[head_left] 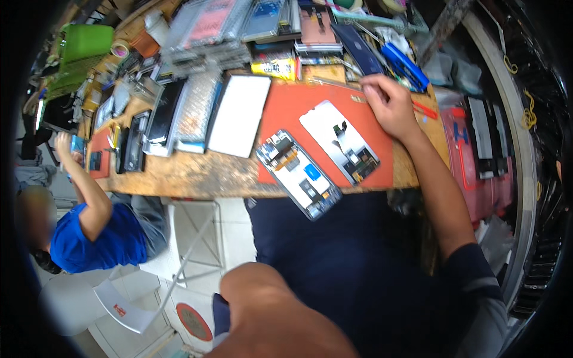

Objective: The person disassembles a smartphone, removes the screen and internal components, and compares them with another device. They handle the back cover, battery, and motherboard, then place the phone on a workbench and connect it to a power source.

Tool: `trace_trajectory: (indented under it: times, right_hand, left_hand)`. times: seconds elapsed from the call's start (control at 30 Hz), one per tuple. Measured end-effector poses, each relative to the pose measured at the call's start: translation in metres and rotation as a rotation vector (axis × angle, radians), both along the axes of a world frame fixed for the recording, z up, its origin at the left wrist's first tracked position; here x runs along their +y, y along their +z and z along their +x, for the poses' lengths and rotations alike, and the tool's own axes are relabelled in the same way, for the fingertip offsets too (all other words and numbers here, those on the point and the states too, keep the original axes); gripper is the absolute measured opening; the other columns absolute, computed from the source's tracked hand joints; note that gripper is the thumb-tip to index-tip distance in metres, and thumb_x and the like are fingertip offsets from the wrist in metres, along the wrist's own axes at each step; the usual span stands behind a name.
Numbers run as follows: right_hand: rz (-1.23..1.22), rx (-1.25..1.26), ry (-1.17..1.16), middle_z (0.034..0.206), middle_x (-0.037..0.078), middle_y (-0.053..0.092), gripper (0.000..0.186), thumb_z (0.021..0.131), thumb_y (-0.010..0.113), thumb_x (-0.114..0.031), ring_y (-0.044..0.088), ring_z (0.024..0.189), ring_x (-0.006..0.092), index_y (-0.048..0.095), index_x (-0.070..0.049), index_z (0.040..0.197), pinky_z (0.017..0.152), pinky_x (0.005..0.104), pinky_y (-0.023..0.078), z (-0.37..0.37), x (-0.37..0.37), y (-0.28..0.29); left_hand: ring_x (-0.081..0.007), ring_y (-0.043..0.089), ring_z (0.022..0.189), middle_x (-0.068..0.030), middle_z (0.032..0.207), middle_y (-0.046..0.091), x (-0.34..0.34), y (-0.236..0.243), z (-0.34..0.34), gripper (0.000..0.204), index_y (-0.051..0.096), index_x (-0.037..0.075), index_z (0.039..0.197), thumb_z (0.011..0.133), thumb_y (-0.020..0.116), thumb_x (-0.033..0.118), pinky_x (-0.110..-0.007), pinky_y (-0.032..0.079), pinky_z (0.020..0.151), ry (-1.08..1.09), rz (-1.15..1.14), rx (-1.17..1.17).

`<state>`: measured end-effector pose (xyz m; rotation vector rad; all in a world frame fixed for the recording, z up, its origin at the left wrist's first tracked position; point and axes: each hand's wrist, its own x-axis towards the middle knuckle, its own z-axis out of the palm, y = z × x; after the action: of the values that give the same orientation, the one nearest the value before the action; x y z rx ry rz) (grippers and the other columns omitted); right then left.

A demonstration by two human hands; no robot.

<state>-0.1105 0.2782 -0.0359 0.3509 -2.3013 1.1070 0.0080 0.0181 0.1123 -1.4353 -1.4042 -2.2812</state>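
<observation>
On the orange-red mat [280, 107] at the bench, my right hand [391, 110] is closed, its fingers pinched at the end of a thin metal tool [334, 83]; the tool's exact kind is too fine to make out. Nearest to that hand lies a phone screen assembly [325, 128], pale back up, with a dark flex cable and a small circuit board at its lower end. Left of it, an opened phone body [295, 173] shows its inner parts and a blue patch, its lower end past the bench edge. My left arm [256, 292] is bent at the bottom; its hand is out of view.
A white panel [240, 116], bubble-wrapped parts [197, 104] and stacked phone parts [206, 30] crowd the left and back. A blue tool [404, 65] and a red-handled tool [424, 109] lie beyond my right hand. A person in blue [101, 238] works at far left, near a folding chair [131, 310].
</observation>
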Motion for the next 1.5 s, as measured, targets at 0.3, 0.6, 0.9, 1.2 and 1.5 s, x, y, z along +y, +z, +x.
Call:
trace_trajectory:
  times: [0.3,0.6,0.9,1.2,1.5]
  right_hand:
    - [-0.015,-0.060,-0.008,0.075,0.001,0.064,0.011,0.095,0.068,-0.003,0.051,0.061,0.0054,0.073,-0.001,0.104,0.055,0.0242,0.042,0.005,-0.008,0.002]
    - [-0.007,-0.020,-0.024,0.079,0.004,0.070,0.012,0.095,0.067,-0.005,0.058,0.063,0.0084,0.073,-0.001,0.105,0.057,0.0266,0.046,-0.001,-0.008,-0.008]
    - [-0.009,-0.029,0.034,0.078,0.001,0.067,0.011,0.096,0.068,-0.006,0.053,0.063,0.0053,0.074,-0.001,0.104,0.056,0.0239,0.042,0.002,-0.010,0.002]
    - [-0.122,0.067,-0.020,0.085,0.005,0.069,0.014,0.093,0.065,0.003,0.059,0.068,0.0092,0.074,0.001,0.103,0.060,0.0263,0.047,0.049,-0.009,0.043]
    - [0.160,-0.097,-0.051,0.075,0.011,0.064,0.016,0.088,0.066,0.010,0.059,0.061,0.0188,0.072,0.005,0.102,0.056,0.0308,0.044,0.149,-0.009,0.031]
  left_hand:
    - [-0.0286,0.064,0.103,-0.0181,0.116,0.063,0.005,-0.004,0.003,0.029,0.058,0.003,0.125,0.100,0.060,0.018,-0.042,0.050,0.093,-0.115,0.049,0.003]
    - [-0.0307,0.066,0.102,-0.0200,0.115,0.065,0.010,0.024,-0.001,0.028,0.062,0.003,0.121,0.096,0.063,0.017,-0.044,0.050,0.094,-0.141,-0.016,0.021]
    - [-0.0328,0.068,0.102,-0.0218,0.113,0.067,-0.035,0.037,0.005,0.027,0.066,0.002,0.116,0.092,0.066,0.016,-0.046,0.051,0.096,-0.047,-0.118,0.088]
    - [-0.0348,0.070,0.101,-0.0236,0.112,0.068,-0.135,-0.005,0.044,0.026,0.070,0.002,0.111,0.088,0.070,0.015,-0.048,0.052,0.098,0.283,-1.000,-0.086]
    - [-0.0418,0.032,0.152,-0.0200,0.166,0.033,-0.199,-0.221,0.118,0.091,0.040,0.021,0.159,0.079,0.082,0.017,-0.055,0.029,0.125,0.088,-1.813,0.026]
